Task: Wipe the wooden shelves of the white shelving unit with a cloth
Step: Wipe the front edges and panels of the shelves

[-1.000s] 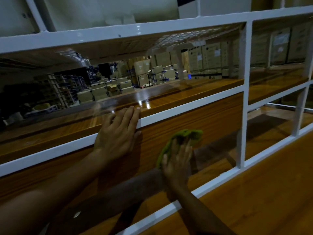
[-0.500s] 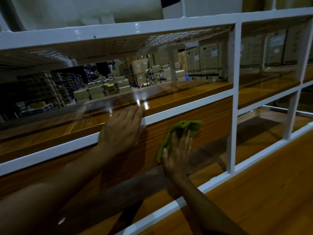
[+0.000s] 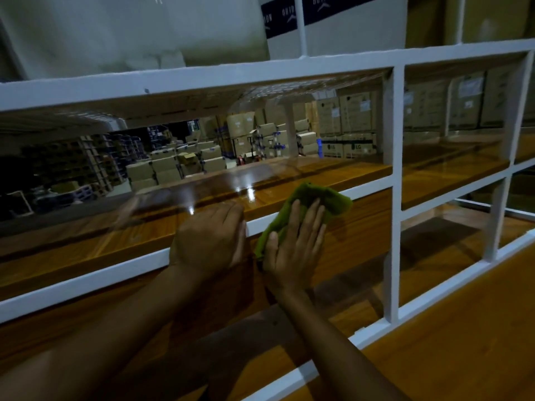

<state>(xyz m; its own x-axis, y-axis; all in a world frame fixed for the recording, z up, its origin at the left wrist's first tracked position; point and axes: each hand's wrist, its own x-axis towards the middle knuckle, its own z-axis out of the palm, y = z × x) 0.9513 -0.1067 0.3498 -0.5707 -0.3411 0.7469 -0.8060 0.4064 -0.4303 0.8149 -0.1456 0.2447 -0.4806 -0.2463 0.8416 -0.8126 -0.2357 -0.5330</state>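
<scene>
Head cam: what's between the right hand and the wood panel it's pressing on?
The green cloth, pressed flat by the right hand, fingers straight, against the wood panel; its top overlaps the white rail. Head view.

"LG" on stacked cartons (image 3: 358,147)

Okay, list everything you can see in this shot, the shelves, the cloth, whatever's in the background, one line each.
Shelving frame: one, white, fills the view, rails and uprights forming compartments.
Wooden shelves: several, glossy orange-brown, set in the frame at different levels.
Cloth: one, green, bunched, over the front rail and the wood below it, right of centre.
Cardboard boxes: many, brown, stacked in the dim room seen through the shelves.
Banner: one, dark with pale lettering, on the wall at the top.
Left hand: one, rests on the white front rail, just left of the cloth.
Right hand: one, fingers flat, pressing the cloth.
</scene>
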